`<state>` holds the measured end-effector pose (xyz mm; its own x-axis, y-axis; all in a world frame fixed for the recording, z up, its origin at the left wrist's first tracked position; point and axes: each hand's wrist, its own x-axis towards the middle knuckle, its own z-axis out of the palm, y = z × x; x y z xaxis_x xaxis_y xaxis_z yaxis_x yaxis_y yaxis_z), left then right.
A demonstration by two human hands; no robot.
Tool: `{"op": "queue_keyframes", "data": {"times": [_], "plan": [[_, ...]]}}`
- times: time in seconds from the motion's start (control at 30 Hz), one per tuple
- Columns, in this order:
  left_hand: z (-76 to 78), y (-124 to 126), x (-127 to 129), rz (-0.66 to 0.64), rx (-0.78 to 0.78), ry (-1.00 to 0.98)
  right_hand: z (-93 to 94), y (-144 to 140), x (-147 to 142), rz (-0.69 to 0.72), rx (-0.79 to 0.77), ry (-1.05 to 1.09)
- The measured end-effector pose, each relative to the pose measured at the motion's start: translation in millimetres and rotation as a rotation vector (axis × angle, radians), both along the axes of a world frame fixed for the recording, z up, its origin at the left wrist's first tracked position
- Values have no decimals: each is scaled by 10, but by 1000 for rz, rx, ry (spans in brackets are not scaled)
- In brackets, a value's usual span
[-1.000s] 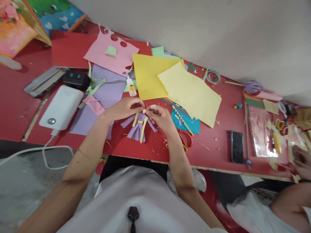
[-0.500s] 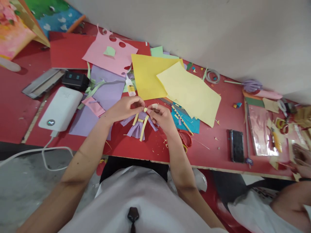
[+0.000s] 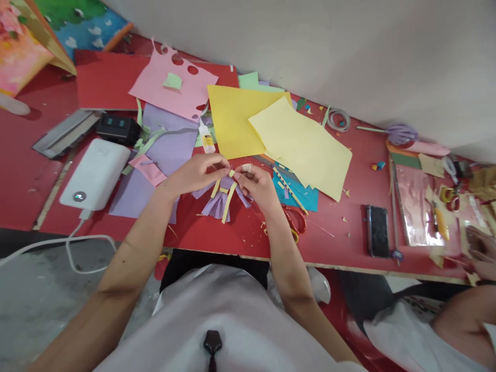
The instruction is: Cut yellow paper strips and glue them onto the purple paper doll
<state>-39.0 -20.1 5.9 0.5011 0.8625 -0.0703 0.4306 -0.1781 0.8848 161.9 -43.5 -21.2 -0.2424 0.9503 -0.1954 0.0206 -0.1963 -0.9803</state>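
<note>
A small purple pleated paper piece (image 3: 217, 205) with thin yellow paper strips (image 3: 228, 196) across it lies on the red table (image 3: 341, 235) near its front edge. My left hand (image 3: 196, 173) and my right hand (image 3: 256, 186) meet just above it, fingertips pinched on the top ends of the yellow strips. Both hands touch the craft piece; the exact grip point is partly hidden by my fingers. A small glue bottle (image 3: 206, 138) lies just beyond my left hand. Red-handled scissors (image 3: 293, 222) lie to the right of my right wrist.
Yellow sheets (image 3: 298, 147), pink paper (image 3: 170, 90) and purple paper (image 3: 170, 150) cover the table's middle. A white power bank (image 3: 96, 173) with a cable sits at left, a black phone (image 3: 377, 231) at right. Another person's hand (image 3: 480, 253) works at the far right among scraps.
My fingertips have drawn slightly closer together on the yellow strips. The view has shifted a little; the craft piece stays in place.
</note>
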Motion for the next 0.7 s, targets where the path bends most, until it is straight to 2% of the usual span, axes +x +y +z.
{"op": "queue_keyframes", "data": {"times": [0.33, 0.7], "plan": [[-56, 8, 1, -21, 13, -21, -34, 1, -2, 18, -21, 14], [-30, 12, 2, -15, -6, -2, -30, -10, -2, 36, -2, 35]]}}
